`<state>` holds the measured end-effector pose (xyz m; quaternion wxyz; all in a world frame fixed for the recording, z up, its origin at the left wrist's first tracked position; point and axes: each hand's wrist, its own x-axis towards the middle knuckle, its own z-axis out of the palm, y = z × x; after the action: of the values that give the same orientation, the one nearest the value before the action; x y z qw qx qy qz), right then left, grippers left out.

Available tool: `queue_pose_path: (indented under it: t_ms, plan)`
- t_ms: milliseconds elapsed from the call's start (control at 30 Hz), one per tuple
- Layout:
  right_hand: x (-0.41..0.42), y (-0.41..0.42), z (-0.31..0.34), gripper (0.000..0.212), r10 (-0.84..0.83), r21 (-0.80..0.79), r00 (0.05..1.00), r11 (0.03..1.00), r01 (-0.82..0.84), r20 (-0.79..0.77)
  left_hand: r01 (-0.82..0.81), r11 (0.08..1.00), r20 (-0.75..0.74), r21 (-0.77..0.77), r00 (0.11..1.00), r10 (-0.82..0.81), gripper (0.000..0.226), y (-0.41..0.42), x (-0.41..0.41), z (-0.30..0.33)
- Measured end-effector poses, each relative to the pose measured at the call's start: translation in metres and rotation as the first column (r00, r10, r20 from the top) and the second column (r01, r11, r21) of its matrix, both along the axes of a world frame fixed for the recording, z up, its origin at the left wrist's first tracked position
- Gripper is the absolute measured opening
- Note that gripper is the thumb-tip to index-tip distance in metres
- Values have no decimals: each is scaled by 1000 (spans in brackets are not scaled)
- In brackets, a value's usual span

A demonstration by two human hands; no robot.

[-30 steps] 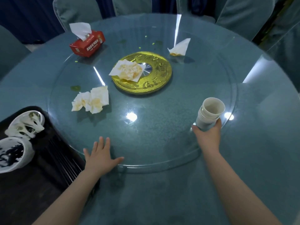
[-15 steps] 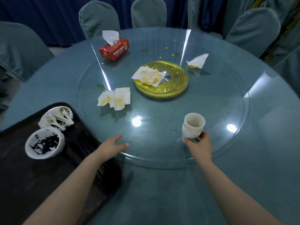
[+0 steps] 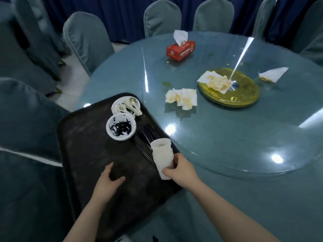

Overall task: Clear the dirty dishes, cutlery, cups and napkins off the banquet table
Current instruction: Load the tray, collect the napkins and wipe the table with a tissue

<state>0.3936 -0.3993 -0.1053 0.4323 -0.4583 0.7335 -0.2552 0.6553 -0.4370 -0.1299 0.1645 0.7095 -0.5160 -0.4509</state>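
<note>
**Cup stack over the tray**

While the right hand [image 3: 181,169] grips a stack of white cups [image 3: 162,157] tilted over the black tray's [image 3: 83,147] right edge, the left hand [image 3: 109,180] rests flat, fingers straight, on the tray. Two bowls [image 3: 121,127] sit at its far end; soiled napkins [image 3: 181,98] lie on the bench [image 3: 227,130].

Dark blue curtains [image 3: 122,16] across the back wall — teal-covered chairs [image 3: 87,41] ring the round table [image 3: 227,198] w/ glass top. Pale floor [image 3: 70,67], probably tile. Overhead lights glare off the glass.
</note>
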Motion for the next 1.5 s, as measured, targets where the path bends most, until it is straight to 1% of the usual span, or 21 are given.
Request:
queue_pose_path:
  t_ms: [33, 100, 133, 200, 267, 300, 367, 400, 467, 500, 533, 567, 633, 700, 800, 933, 1033, 1100, 1267, 1400, 1500]
  plan:
    - [13, -2, -2, 46, 43, 47, 998, 998, -41, -42, 68, 997, 113, 36, 991, -72, 91, -1, 10, -6]
    - [33, -4, -5, 50, 122, 128, 985, 986, -106, -119, 192, 976, 282, 106, 935, -215, 107, 0, 23, -15]
    - [41, -5, -8, 50, 150, 158, 979, 979, -128, -138, 243, 961, 336, 133, 901, -274, 111, 1, 26, -19]
    - [49, -8, -12, 50, 190, 201, 969, 967, -157, -158, 313, 935, 396, 165, 847, -354, 116, 4, 29, -27]
    - [52, -10, -15, 50, 202, 214, 963, 963, -163, -178, 333, 925, 415, 184, 827, -380, 118, 5, 29, -32]
    - [51, -10, -16, 50, 175, 196, 966, 971, -138, -190, 334, 923, 418, 191, 823, -385, 119, 4, 29, -33]
    - [43, -7, -19, 44, 45, 83, 964, 996, -24, -264, 339, 920, 417, 195, 821, -391, 119, 3, 29, -35]
    - [35, -5, -20, 37, -43, -13, 947, 999, 41, -317, 342, 920, 415, 193, 821, -392, 118, 3, 30, -36]
    - [8, -3, -25, 31, -166, -178, 886, 979, 96, -434, 354, 915, 412, 193, 817, -403, 113, 1, 33, -34]
    - [-9, -3, -28, 33, -173, -189, 848, 978, 88, -501, 361, 913, 408, 191, 817, -408, 107, 0, 35, -31]
    - [-27, -3, -31, 37, -140, -141, 815, 987, 72, -563, 359, 917, 397, 175, 826, -400, 99, -2, 38, -28]
    - [-44, -2, -34, 43, -74, -51, 787, 997, 55, -612, 342, 928, 374, 145, 850, -372, 90, -4, 41, -25]
    - [-70, 4, -41, 52, 92, 144, 744, 990, 6, -662, 276, 959, 295, 58, 914, -281, 77, -6, 44, -17]
    - [-86, 13, -49, 55, 190, 217, 712, 975, -54, -676, 225, 974, 228, -24, 950, -213, 69, -5, 43, -10]
    - [-98, 23, -52, 56, 232, 218, 698, 970, -110, -678, 209, 971, 217, -119, 959, -180, 62, -5, 31, 2]
    - [-117, 38, -52, 54, 207, 187, 711, 976, -107, -672, 259, 935, 237, -244, 951, -201, 59, -15, 4, 22]
    - [-137, 53, -50, 52, 197, 180, 720, 978, -102, -665, 265, 907, 251, -326, 950, -188, 57, -23, -22, 34]
    - [-153, 63, -48, 49, 167, 160, 746, 984, -81, -645, 276, 891, 246, -361, 950, -194, 56, -26, -42, 40]
    - [-200, 85, -39, 41, 63, 90, 832, 996, -16, -551, 365, 845, 227, -392, 928, -295, 59, -38, -114, 50]
    - [-232, 93, -36, 33, -49, 2, 900, 998, 56, -433, 530, 770, 277, -355, 846, -455, 65, -51, -191, 53]
    - [-253, 98, -39, 28, -106, -52, 893, 994, 93, -438, 639, 705, 321, -307, 768, -555, 66, -58, -250, 53]
